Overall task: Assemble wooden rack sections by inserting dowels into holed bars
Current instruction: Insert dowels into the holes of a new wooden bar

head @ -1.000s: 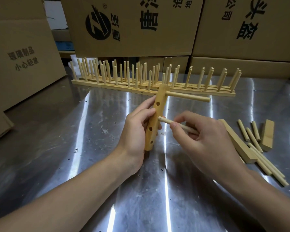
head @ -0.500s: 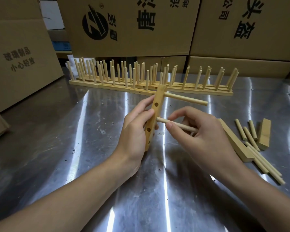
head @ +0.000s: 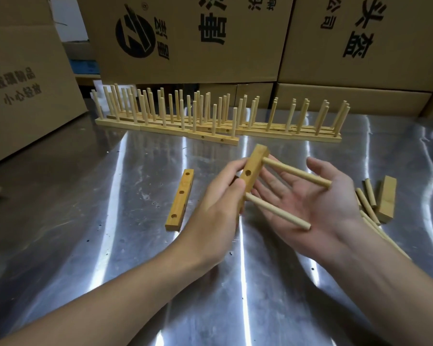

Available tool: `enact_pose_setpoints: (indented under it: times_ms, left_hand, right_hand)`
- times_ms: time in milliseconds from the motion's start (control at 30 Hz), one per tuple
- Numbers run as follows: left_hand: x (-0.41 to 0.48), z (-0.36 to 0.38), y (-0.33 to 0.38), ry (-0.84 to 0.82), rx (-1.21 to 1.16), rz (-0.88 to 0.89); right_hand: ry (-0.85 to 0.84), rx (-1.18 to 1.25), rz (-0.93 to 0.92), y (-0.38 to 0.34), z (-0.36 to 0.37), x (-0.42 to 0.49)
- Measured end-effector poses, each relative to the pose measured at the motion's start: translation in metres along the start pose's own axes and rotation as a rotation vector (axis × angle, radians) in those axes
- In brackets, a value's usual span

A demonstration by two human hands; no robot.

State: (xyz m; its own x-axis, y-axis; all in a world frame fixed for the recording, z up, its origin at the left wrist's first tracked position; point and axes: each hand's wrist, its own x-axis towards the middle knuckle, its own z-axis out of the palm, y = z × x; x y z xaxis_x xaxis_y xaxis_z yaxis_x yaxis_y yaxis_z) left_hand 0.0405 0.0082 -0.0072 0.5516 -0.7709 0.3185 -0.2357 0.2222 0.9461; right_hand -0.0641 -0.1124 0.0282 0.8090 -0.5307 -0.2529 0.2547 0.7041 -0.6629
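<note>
Now our left hand [head: 218, 208] grips the bar [head: 255, 162], thumb and fingers curled round its lower half, holding it above the table [head: 110, 245]. Two dowels [head: 298, 172] stick out of it to the right, with an open hole between them. Our right hand [head: 318, 203] lies spread, palm up, under those dowels, gripping nothing. A spare bar [head: 180, 199] lies just left, loose dowels [head: 368, 203] and a block [head: 386, 198] sit right, and finished racks [head: 210, 121] line the back.

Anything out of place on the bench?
One finished section sits forward of the back row, out of line. The bar in the left hand has a hole empty between two dowels. Nothing damaged.
</note>
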Motion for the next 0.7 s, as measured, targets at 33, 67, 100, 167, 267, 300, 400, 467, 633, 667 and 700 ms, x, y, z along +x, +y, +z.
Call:
enact_pose_setpoints:
  times_ms: [33,67,100,167,267,300,400,467,633,667,700]
  left_hand:
    - [-0.001,0.001,-0.002,-0.007,0.018,0.009]
    - [-0.002,0.002,-0.004,-0.009,0.026,0.012]
    - [-0.002,0.002,-0.005,-0.007,0.032,0.013]
    - [-0.001,0.001,-0.007,0.009,0.054,0.019]
    - [0.0,0.002,-0.008,0.02,0.069,0.035]
    - [-0.001,0.002,-0.007,0.019,0.076,0.039]
    - [-0.005,0.007,-0.006,0.031,0.083,0.048]
    - [-0.009,0.011,-0.005,0.061,0.074,0.061]
    - [-0.015,0.014,-0.005,0.091,0.037,0.057]
    - [-0.016,0.014,-0.005,0.091,0.029,0.048]
    - [-0.016,0.014,-0.005,0.093,0.024,0.046]
  right_hand:
    - [0.008,0.007,-0.003,0.0,0.0,0.0]
    - [0.02,0.006,-0.006,-0.001,0.0,-0.001]
    - [0.035,0.003,-0.01,-0.001,-0.001,-0.001]
    - [0.071,-0.014,-0.018,-0.002,-0.001,-0.001]
    - [0.126,-0.046,-0.037,-0.005,-0.001,-0.001]
    - [0.139,-0.057,-0.045,-0.006,0.0,-0.001]
    - [0.165,-0.096,-0.078,-0.005,0.0,0.0]
    - [0.178,-0.118,-0.1,-0.003,0.0,0.001]
    - [0.171,-0.114,-0.117,0.004,0.002,0.0]
    - [0.169,-0.103,-0.118,0.005,0.002,0.0]
    - [0.168,-0.098,-0.122,0.005,0.002,0.0]
